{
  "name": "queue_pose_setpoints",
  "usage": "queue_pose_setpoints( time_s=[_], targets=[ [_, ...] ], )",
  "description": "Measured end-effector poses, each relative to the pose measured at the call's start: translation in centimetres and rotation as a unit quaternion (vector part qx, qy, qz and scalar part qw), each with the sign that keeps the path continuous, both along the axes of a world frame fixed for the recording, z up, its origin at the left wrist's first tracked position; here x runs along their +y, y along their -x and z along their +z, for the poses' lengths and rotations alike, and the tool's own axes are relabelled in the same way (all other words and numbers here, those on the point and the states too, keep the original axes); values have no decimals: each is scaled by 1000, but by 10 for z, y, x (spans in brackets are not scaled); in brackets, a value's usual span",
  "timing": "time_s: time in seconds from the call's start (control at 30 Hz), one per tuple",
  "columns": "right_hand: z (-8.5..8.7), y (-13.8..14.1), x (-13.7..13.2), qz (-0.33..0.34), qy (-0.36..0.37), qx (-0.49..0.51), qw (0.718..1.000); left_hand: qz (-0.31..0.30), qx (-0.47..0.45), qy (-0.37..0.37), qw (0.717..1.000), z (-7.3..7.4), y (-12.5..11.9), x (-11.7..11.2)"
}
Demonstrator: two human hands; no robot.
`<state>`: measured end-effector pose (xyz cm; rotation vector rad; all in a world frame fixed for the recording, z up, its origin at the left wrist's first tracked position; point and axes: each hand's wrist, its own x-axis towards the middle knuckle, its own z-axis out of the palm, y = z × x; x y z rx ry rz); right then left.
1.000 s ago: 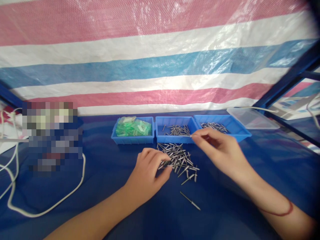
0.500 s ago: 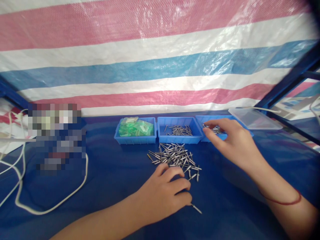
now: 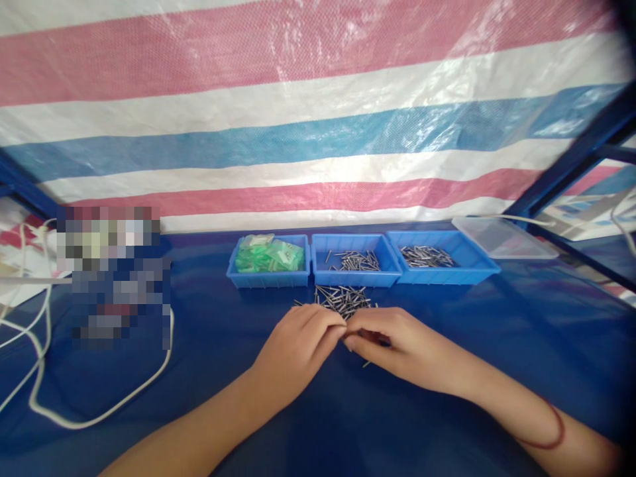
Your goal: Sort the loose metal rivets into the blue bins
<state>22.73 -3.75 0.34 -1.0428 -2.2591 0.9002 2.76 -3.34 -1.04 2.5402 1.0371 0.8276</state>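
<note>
My left hand (image 3: 301, 341) and my right hand (image 3: 402, 344) meet fingertip to fingertip, both closed in a pinch. Whatever sits between their tips is hidden by the fingers. Just behind them lies a loose pile of thin metal pins (image 3: 342, 299) that look like blind rivets, partly covered by both hands. A small green sliver (image 3: 366, 363) shows under my right hand; its kind is unclear. More such pins (image 3: 358, 261) lie in the middle blue bin (image 3: 355, 278), and others (image 3: 426, 256) fill part of the right blue bin (image 3: 450, 276).
Small green plastic bags (image 3: 271, 255) fill the left blue bin (image 3: 268, 280). A clear lid (image 3: 504, 237) lies at the back right. White cable (image 3: 99, 423) loops across the table's left side, near a blurred-out patch. A striped tarp (image 3: 318, 139) hangs behind.
My right hand has come from the right bin down and left to meet my left hand. My left hand has moved slightly up and left, and its fingers have closed into a pinch.
</note>
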Motion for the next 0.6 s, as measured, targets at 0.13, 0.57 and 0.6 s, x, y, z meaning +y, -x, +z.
queue_pose_setpoints(
  time_s=[0.13,0.57,0.6],
  targets=[
    [-2,3,-1,-10,25,24,999,36,-85,106,990,-3,0,1],
    [-4,3,-1,-46,29,36,998,49,-128,175,975,1,0,3],
    [-5,3,-1,-48,32,37,998,49,-129,176,975,1,0,3]
  ],
)
